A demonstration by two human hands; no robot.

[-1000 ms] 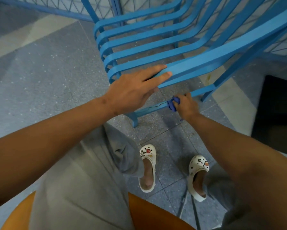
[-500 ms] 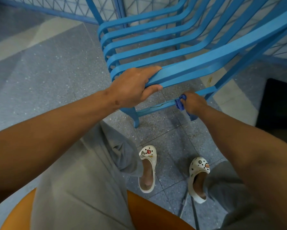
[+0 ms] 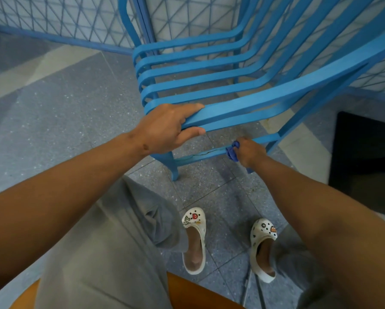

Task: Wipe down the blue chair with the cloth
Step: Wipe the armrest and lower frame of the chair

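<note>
- One blue chair [image 3: 242, 85] fills the upper middle of the view, slatted, standing on the grey speckled floor [image 3: 53, 130] in front of a mesh fence [image 3: 53, 18]. It sits higher and further right in view than a second ago, as the camera has tipped.
- One black mat [image 3: 365, 163] lies on the floor at the right edge.
- Two arms reach forward from the person, who wears grey trousers [image 3: 98, 253].
- The left hand [image 3: 164, 128] now grips the near front slat of the seat, fingers curled over the top and thumb underneath; a second ago its fingers lay straighter along the slat.
- The right hand [image 3: 249, 150] is closed round one small blue cloth [image 3: 231, 152], bunched and pressed against the low crossbar between the chair's front legs. It has slid right along that bar and back a little since the earlier frames.
- A thin dark line runs along the crossbar left of the cloth, possibly a crack.
- Two white clogs [image 3: 195, 241] with charms stand apart on the floor below the chair.
</note>
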